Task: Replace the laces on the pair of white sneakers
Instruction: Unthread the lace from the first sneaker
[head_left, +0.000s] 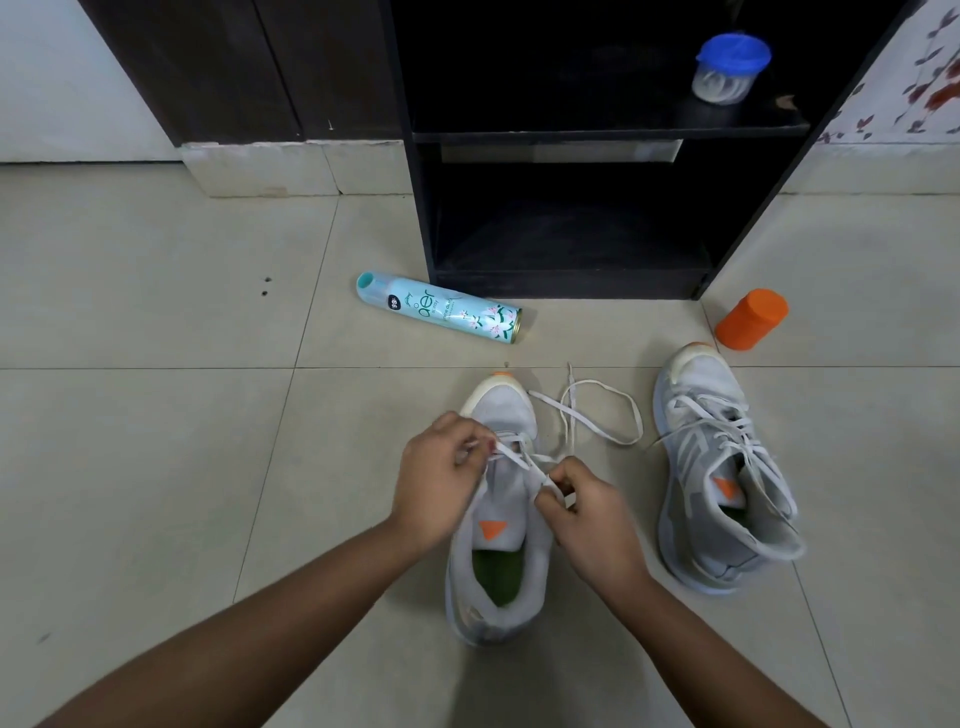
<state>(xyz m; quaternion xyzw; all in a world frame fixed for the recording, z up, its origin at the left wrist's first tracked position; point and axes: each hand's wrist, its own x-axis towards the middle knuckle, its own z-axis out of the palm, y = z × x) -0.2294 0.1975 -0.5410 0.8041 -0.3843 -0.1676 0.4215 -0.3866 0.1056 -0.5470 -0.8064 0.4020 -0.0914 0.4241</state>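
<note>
Both forearms stretch out low over the tiled floor (156, 415). My left hand (441, 483) pinches the white lace (522, 460) above the near sneaker (498, 618), which stands mid-floor with its toe pointing away. My right hand (592, 525) pinches the same lace just beside the tongue. The slack loops on the tiles further right, short of the laced sneaker (722, 499), which stands apart, nearer the floor's right side.

Both hands (441, 478) (589, 519) pinch the lace (522, 460) over the near sneaker (498, 561).
</note>
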